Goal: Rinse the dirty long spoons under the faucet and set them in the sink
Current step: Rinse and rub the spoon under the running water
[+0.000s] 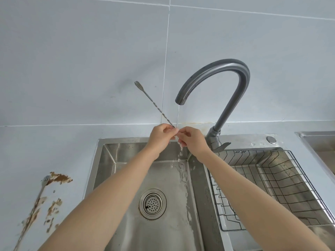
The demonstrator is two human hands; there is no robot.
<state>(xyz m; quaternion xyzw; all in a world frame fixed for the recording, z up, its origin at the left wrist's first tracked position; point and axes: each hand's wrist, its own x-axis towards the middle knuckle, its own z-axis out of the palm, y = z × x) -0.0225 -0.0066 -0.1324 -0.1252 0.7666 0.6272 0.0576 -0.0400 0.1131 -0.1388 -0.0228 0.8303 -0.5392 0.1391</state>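
Both hands, left hand and right hand, pinching twisted steel long spoon under curved grey faucet.

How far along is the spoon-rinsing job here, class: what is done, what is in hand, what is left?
Done: nothing yet; no spoon lies in the sink. In hand: the left hand and right hand hold one long spoon in the stream from the faucet, fork end pointing up. Left: setting it down, then the dirty spoon lying in brown mess on the counter.
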